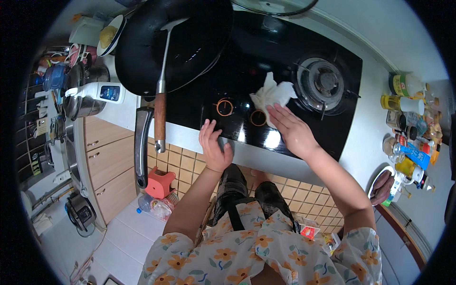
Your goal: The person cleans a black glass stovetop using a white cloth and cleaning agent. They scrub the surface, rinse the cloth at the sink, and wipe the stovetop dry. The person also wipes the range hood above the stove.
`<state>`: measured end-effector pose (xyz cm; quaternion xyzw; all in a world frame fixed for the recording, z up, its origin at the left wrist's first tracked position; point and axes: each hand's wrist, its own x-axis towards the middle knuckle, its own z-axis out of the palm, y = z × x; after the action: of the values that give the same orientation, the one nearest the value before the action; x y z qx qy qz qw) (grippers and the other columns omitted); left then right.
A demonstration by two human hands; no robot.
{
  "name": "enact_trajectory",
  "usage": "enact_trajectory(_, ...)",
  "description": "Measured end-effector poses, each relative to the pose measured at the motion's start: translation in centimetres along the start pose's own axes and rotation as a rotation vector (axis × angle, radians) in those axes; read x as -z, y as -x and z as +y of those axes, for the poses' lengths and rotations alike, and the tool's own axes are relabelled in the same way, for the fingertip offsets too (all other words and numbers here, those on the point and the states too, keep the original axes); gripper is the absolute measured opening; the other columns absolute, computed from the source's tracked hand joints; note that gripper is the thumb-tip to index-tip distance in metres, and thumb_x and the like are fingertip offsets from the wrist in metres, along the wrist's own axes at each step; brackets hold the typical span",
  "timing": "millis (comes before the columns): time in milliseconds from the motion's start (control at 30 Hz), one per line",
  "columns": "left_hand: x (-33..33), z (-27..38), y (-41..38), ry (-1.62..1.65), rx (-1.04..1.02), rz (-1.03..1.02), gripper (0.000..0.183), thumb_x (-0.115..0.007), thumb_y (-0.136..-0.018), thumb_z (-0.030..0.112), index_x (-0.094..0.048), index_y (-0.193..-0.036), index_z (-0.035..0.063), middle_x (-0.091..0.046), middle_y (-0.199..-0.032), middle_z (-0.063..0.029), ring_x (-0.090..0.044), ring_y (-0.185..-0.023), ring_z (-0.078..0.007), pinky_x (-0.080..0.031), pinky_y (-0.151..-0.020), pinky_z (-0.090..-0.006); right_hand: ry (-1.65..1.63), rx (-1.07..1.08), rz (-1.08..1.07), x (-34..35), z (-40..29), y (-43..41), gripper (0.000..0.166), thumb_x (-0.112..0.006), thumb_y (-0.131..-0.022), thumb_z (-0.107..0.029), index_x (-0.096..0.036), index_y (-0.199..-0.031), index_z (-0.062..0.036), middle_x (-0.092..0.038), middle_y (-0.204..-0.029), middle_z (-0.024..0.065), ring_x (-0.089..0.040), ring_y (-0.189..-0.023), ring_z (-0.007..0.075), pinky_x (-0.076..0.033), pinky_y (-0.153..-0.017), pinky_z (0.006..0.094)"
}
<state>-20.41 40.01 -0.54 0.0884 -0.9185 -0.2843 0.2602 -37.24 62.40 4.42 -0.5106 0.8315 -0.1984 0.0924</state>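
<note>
My right hand [294,133] presses a crumpled white paper towel or cloth [273,93] onto the black glass gas stove [249,64], beside a round control knob [258,118]. Another knob [224,107] lies further left. My left hand [214,145] rests at the stove's front edge, its fingers apart, holding nothing. Right of the white cloth is a gas burner [322,83]. On the left part of the stove stands a black wok [142,53], with a wooden-handled metal spatula [161,117] lying across it.
A glass lid [278,7] lies behind the stove. At the left are a white spray bottle [105,92] and a steel pot [96,76]. Several bottles and jars, including a yellow oil bottle [390,102], stand at the right near a plate of sweet potatoes [382,187]. The wok's handle [141,149] juts past the counter edge.
</note>
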Motion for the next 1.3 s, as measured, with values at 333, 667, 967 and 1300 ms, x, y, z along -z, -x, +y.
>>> enact_trajectory(333, 0.2, -0.3, 0.2, 0.051, -0.013, 0.005, 0.038, -0.046, -0.096, 0.031, -0.052, -0.113, -0.0029, -0.047, -0.133, -0.0231, -0.040, -0.130, -0.0438, -0.031, -0.107, -0.0519, 0.001, -0.190, 0.119, -3.4, 2.8, -14.7, 0.022, -0.061, -0.092, -0.022, -0.071, -0.111, -0.0174, -0.063, -0.098, 0.0156, -0.065, -0.089, 0.0314, -0.054, -0.076, 0.0403)
enact_trajectory(667, -0.1, -1.4, 2.7, 0.239, 0.236, 0.285, 0.027, -0.049, -0.085, 0.010, -0.045, -0.109, 0.0002, -0.045, -0.114, -0.0173, -0.045, -0.108, -0.0316, -0.035, -0.100, -0.0433, 0.006, -0.065, -0.479, -5.7, -10.3, -21.9, 0.027, -0.057, -0.092, -0.027, -0.070, -0.110, -0.0120, -0.068, -0.105, 0.0118, -0.067, -0.092, 0.0268, -0.054, -0.074, 0.0388)
enact_trajectory(967, 6.6, 4.7, 8.9, 0.391, 0.340, 0.189, 0.028, -0.048, -0.089, 0.008, -0.040, -0.115, 0.0012, -0.041, -0.120, -0.0170, -0.042, -0.111, -0.0268, -0.033, -0.102, -0.0414, -0.063, -0.235, 0.224, -10.8, -12.5, -7.2, 0.035, -0.048, -0.093, -0.010, -0.055, -0.125, 0.0035, -0.059, -0.095, 0.0149, -0.065, -0.080, 0.0270, -0.055, -0.064, 0.0339)
enact_trajectory(1300, 9.6, 10.6, 11.3, 0.286, 0.245, 0.055, 0.031, -0.045, -0.086, -0.001, -0.041, -0.117, 0.0007, -0.041, -0.120, -0.0159, -0.042, -0.114, -0.0274, -0.031, -0.106, -0.0417, 0.224, -0.840, 0.323, -4.1, -2.1, 14.1, 0.046, -0.050, -0.087, -0.007, -0.049, -0.132, 0.0038, -0.058, -0.104, 0.0163, -0.066, -0.078, 0.0296, -0.057, -0.060, 0.0377)
